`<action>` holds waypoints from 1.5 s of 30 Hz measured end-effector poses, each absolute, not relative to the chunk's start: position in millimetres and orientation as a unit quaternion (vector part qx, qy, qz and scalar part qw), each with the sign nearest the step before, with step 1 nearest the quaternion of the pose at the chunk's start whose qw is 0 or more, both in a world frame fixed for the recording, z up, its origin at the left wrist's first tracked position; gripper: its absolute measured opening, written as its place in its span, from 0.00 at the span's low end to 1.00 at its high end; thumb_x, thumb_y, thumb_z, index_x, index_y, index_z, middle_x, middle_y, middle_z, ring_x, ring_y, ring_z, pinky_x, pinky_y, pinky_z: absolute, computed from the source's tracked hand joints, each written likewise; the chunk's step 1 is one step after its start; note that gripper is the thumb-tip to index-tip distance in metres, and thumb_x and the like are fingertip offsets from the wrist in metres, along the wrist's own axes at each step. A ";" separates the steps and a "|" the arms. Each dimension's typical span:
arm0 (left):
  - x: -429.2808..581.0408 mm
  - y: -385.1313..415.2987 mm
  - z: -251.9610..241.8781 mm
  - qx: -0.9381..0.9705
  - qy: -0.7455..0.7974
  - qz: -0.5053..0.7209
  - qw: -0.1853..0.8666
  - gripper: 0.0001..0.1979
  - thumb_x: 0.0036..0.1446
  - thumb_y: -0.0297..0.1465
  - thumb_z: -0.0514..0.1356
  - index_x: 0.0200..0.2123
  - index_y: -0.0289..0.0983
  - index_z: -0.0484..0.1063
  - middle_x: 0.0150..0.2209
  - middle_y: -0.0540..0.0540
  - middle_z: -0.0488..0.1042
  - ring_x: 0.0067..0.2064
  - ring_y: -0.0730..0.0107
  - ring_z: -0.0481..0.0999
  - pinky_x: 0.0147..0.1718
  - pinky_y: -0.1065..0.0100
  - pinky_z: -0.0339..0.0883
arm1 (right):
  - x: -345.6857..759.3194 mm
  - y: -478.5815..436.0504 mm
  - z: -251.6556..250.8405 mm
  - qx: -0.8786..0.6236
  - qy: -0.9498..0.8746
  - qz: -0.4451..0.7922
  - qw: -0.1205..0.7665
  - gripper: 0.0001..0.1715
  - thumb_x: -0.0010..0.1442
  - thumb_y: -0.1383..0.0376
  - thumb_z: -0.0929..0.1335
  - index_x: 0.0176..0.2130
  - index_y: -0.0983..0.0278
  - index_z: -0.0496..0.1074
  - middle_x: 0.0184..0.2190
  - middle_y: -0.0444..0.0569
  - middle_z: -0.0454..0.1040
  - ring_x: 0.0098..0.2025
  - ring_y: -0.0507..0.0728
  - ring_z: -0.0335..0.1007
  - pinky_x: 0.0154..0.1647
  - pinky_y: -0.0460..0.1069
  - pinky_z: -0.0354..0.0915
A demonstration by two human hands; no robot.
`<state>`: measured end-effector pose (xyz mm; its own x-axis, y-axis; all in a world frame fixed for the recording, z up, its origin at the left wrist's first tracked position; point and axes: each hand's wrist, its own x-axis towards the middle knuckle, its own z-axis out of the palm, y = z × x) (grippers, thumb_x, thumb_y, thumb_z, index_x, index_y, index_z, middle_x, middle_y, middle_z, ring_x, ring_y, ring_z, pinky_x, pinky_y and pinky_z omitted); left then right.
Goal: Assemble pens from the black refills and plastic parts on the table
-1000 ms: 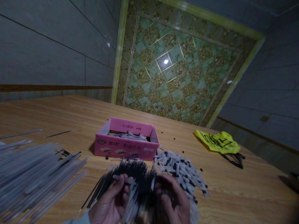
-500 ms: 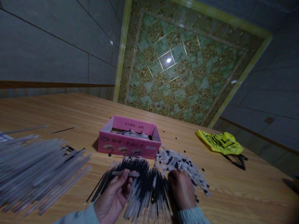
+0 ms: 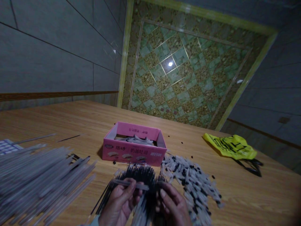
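My left hand (image 3: 123, 199) pinches a short, translucent whitish tube (image 3: 142, 186) between thumb and fingers, holding it roughly level. Close beside its right end is my right hand (image 3: 172, 201), fingers curled together; whatever they grip is too dark and blurred to make out. Both hands are over a fanned bundle of thin black-tipped sticks (image 3: 141, 172) with pale lower ends, partly hidden by them. Beyond the bundle stands an open pink box (image 3: 134, 153) with whitish tubes (image 3: 141, 140) inside. Right of my right hand spreads a heap of small clear and black pieces (image 3: 196, 185).
Many long translucent tubes (image 3: 49, 179) lie piled on the left of the wooden table (image 3: 77, 117). A checked cloth or paper (image 3: 9, 147) shows at the left edge. On the right lies a yellow plastic bag (image 3: 230, 147) with a black strap (image 3: 251, 168).
My right hand has moved left from the edge of the heap of small pieces to beside the tube. The left hand still holds its tube. The view has shifted slightly.
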<state>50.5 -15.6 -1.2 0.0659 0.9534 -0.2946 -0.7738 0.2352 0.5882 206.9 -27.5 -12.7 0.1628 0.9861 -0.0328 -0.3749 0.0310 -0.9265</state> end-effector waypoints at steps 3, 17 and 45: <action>51.4 -15.5 -1.1 0.148 0.334 0.600 0.712 0.16 0.37 0.22 0.69 0.30 0.34 0.66 0.27 0.45 0.78 0.24 0.75 0.75 0.22 0.77 0.70 | 200.4 -28.7 -12.3 -0.407 -0.305 0.596 0.622 0.22 0.38 0.59 0.78 0.32 0.67 0.75 0.24 0.50 0.76 0.22 0.52 0.69 0.23 0.46 0.65; 52.9 -22.5 8.2 0.214 0.366 0.577 0.699 0.16 0.36 0.30 0.71 0.27 0.34 0.67 0.25 0.47 0.77 0.24 0.74 0.74 0.22 0.76 0.68 | 200.0 -29.2 -20.8 -0.424 -0.384 0.529 0.626 0.23 0.37 0.54 0.77 0.29 0.67 0.75 0.20 0.46 0.70 0.20 0.50 0.64 0.18 0.44 0.62; 53.8 -23.3 8.9 0.249 0.393 0.574 0.674 0.16 0.36 0.32 0.70 0.26 0.35 0.66 0.23 0.48 0.77 0.24 0.72 0.74 0.22 0.73 0.67 | 206.5 -32.3 -10.2 -0.433 -0.624 0.281 0.586 0.04 0.51 0.64 0.69 0.30 0.62 0.73 0.26 0.48 0.71 0.30 0.56 0.69 0.30 0.46 0.64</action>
<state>53.8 -23.3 8.9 0.0330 0.9693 -0.2437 -0.5770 0.2176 0.7873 206.5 -32.3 -10.2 0.0625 0.8704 0.4884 0.2122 0.4665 -0.8587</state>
